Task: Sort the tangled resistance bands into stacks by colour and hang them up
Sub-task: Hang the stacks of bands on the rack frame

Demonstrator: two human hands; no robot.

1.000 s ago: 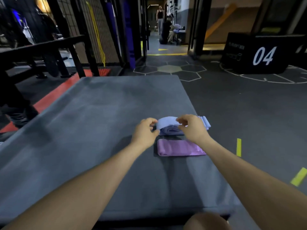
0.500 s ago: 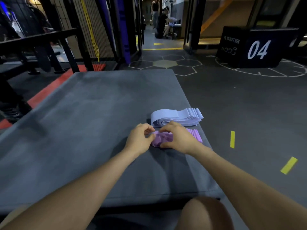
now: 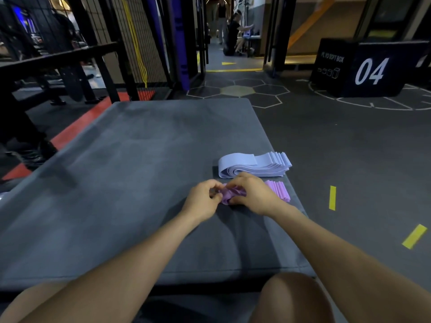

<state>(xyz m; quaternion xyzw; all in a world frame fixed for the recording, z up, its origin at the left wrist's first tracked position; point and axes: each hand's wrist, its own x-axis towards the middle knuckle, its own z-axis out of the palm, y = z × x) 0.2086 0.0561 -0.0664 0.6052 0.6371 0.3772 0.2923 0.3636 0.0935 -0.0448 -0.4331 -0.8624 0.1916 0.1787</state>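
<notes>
A stack of pale blue resistance bands [image 3: 254, 167] lies folded flat on the grey mat [image 3: 130, 173], near its right edge. Just in front of it sits a stack of purple bands [image 3: 278, 193], its left end bunched up. My left hand [image 3: 204, 202] pinches that bunched left end with curled fingers. My right hand [image 3: 253, 194] grips the same end from the right and covers the middle of the purple stack. The two hands almost touch.
The mat's right edge runs close beside both stacks, with dark floor and yellow tape marks [image 3: 332, 198] beyond. A black box marked 04 [image 3: 370, 71] stands at the far right. A black rack [image 3: 70, 61] and wire fence stand at the far left. People are in the far doorway.
Both hands left the blue stack, which now lies alone on the mat, and came down onto the purple stack, whose left end is now bunched between them.
</notes>
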